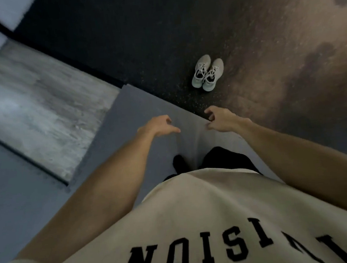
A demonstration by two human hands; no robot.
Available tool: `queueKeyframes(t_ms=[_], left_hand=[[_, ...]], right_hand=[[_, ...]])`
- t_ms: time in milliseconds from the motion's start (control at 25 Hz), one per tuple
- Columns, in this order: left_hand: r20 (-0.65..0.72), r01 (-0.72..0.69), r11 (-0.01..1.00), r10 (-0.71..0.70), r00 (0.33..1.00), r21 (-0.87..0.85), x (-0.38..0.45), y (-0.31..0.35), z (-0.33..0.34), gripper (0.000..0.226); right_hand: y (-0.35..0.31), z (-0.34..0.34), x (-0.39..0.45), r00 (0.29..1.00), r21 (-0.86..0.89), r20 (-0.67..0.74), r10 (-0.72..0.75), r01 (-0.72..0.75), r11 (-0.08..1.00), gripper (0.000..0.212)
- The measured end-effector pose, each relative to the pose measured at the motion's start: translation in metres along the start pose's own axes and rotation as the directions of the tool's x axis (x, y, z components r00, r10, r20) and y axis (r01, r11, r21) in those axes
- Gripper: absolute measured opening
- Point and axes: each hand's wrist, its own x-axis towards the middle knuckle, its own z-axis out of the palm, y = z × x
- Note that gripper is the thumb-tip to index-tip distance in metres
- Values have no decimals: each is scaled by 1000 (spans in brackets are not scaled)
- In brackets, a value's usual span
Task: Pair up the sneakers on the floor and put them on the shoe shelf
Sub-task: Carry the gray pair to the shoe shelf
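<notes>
Two pale grey sneakers with white laces (207, 73) stand side by side on the dark speckled floor ahead of me, toes pointing away. My left hand (158, 125) hangs below and left of them, fingers loosely apart and holding nothing. To its right, my right hand (219, 117) is also held out empty, with the fingers curled but apart. Both hands are well short of the sneakers. No shoe shelf is in view.
A grey mat (150, 112) lies under my feet, its edge meeting the dark floor (140, 40) just before the sneakers. A rough concrete-look panel (31, 101) lies at the left. Warm light falls on the floor at the right.
</notes>
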Motion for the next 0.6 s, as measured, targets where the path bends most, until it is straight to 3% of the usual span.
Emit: queueKeyframes(t_ms=[360, 600], left_hand=[[69, -60, 990, 51, 996, 130, 139, 114, -133, 70], [113, -84, 978, 63, 992, 189, 211, 190, -187, 73]], right_hand=[[5, -136, 113, 985, 183, -63, 159, -145, 972, 73], [28, -215, 166, 967, 189, -88, 240, -220, 957, 71]])
